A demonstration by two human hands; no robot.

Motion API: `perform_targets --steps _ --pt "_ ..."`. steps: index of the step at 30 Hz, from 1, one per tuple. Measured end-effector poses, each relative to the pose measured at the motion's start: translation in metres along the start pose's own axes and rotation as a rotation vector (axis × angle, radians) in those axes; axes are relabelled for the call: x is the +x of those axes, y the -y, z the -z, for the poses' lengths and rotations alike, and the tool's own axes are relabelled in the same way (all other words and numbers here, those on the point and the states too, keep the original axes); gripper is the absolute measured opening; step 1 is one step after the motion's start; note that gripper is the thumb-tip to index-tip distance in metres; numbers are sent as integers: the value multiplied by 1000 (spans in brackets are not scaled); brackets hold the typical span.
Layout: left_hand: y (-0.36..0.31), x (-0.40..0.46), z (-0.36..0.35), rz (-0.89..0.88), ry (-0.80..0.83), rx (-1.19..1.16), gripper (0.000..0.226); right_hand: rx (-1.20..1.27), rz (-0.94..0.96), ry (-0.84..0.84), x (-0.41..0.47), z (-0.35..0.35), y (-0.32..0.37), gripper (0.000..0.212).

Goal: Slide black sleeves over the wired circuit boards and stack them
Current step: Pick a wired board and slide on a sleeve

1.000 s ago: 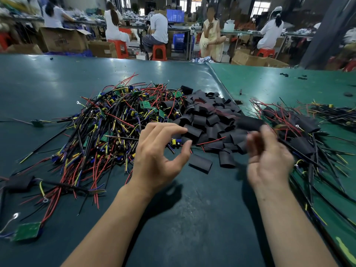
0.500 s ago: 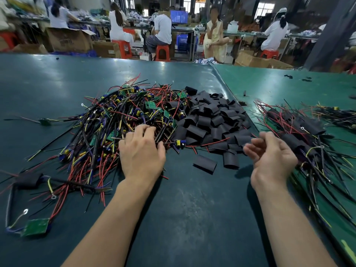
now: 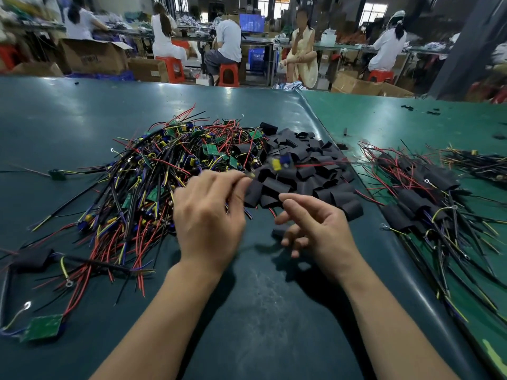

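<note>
Left hand (image 3: pixel 208 215) pinches wires of blurred circuit board (image 3: pixel 278 162), raised over black sleeves (image 3: pixel 301 171) heaped mid-bench (image 3: pixel 260 311). Right hand (image 3: pixel 315 226) fingers loosely spread, holding nothing. Sleeved stack (image 3: pixel 419 193) toward bench's right edge.

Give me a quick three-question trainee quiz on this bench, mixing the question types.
1. True or false: the left hand pinches a wired board lifted above the sleeve pile.
2. Where do the sleeved boards lie? A) left of the wire heap B) right of the sleeve pile C) at the near table edge
3. Fill in: the right hand holds ____.

Key: 1 true; 2 B; 3 nothing
</note>
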State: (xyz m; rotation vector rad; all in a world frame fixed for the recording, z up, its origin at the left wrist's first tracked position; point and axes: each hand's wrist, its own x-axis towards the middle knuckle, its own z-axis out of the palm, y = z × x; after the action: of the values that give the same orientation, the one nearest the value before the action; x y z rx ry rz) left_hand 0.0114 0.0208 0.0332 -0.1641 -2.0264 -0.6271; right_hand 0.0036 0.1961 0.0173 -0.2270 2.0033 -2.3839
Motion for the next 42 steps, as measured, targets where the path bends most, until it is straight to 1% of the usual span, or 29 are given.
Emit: perform_targets --steps 1,2,3,5,7,8,9,10,11,12,13,14,15,16,17,18,19,20,22,23,25,28,30,32,34,35,39,40,42 --pt "-4 -3 -3 -39 29 -1 21 -10 24 -9 -1 -2 -1 19" --pt "-7 -6 -5 -53 51 3 21 -84 81 -57 -1 -4 -2 12" --pt "-9 -8 -7 -47 62 -4 19 -217 173 -133 -1 -3 -3 7" --pt "-12 -10 -9 -1 62 -48 15 -490 367 -291 0 -1 -6 11" --pt "-17 -13 -9 67 89 -99 13 -600 528 -360 0 -2 -6 16" --pt "-21 -15 -9 90 124 -131 13 -658 597 -370 0 -2 -7 25" --pt "-25 -17 -9 99 161 -177 13 -732 633 -359 0 -1 -8 37" --pt "-29 -19 -9 97 203 -252 13 -811 630 -340 1 -1 -9 49" --pt "-34 -21 -9 81 258 -351 14 -883 613 -331 3 1 -9 56" --pt "-39 -22 -8 45 317 -437 14 -937 614 -352 4 2 -9 53" --pt "-43 -23 -8 -13 361 -498 16 -954 651 -401 5 4 -9 43" --pt "-46 -23 -7 -60 382 -545 19 -929 688 -462 5 6 -8 30" --pt "-45 -22 -7 -58 384 -598 22 -860 696 -526 6 8 -6 21" --pt "-43 -20 -8 -7 376 -637 25 -734 661 -588 6 12 -3 17" --pt "-39 -18 -9 56 364 -652 26 -542 583 -639 8 15 1 17" --pt "-33 -17 -10 83 377 -624 23 -303 489 -663 10 20 5 17" --pt "-28 -16 -11 56 445 -543 19 -67 401 -669 11 24 9 18" --pt "-25 -17 -14 -13 559 -438 25 132 324 -660 11 27 15 20" --pt "-20 -24 -22 -171 805 -296 45 436 211 -596 10 33 23 17" --pt "-19 -27 -25 -209 865 -240 47 554 172 -532 9 34 26 15" --pt "-17 -28 -29 -249 885 -182 39 722 114 -399 5 36 28 14" --pt "-13 -22 -28 -251 831 -148 26 824 69 -257 1 38 31 14" --pt "-11 -20 -27 -220 795 -176 26 820 48 -221 1 38 32 17" --pt "-12 -18 -26 -168 773 -224 31 790 19 -206 1 38 31 15" --pt "-8 -15 -23 -121 685 -260 30 744 -4 -185 2 39 30 11" --pt "-4 -12 -20 -69 616 -293 28 719 -5 -170 2 40 30 11" --pt "15 -4 -10 281 329 -536 28 686 5 -115 2 43 27 18" --pt "18 -2 -9 324 277 -578 29 690 5 -102 2 42 27 20" --pt "19 0 -8 337 236 -620 32 684 7 -88 2 41 27 21"
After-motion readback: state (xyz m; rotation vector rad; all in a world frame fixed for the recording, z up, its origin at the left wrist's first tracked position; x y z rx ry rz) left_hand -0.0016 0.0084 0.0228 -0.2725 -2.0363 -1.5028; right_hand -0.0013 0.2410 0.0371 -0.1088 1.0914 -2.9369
